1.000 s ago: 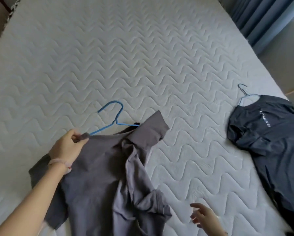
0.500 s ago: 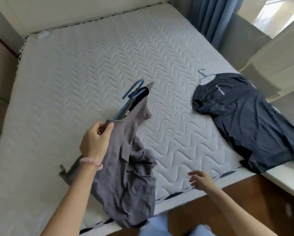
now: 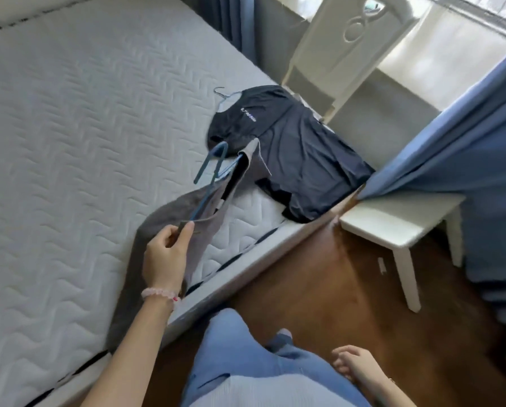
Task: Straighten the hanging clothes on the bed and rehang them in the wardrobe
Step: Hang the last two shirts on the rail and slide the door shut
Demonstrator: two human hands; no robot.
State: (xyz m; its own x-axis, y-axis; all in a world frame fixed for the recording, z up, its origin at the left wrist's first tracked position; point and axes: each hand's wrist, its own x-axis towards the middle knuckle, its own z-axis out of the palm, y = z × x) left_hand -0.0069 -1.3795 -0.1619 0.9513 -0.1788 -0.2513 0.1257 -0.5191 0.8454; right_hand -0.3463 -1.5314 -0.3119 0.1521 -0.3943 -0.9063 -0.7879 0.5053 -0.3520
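Quilted mattress (image 3: 69, 142), wood floor (image 3: 319, 289) — left hand (image 3: 165, 257) grips grey shirt (image 3: 163, 210).

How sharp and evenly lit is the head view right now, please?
Head view: the window is blown out; head view: motion blur smears the white stool and curtain; head view: the left hand pinching the grey shirt, and the blue hanger, read fairly sharp; the mattress is evenly lit.

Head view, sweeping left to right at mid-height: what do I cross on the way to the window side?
mattress → left hand gripping the grey shirt → blue hanger → dark shirt → white stool → blue curtain
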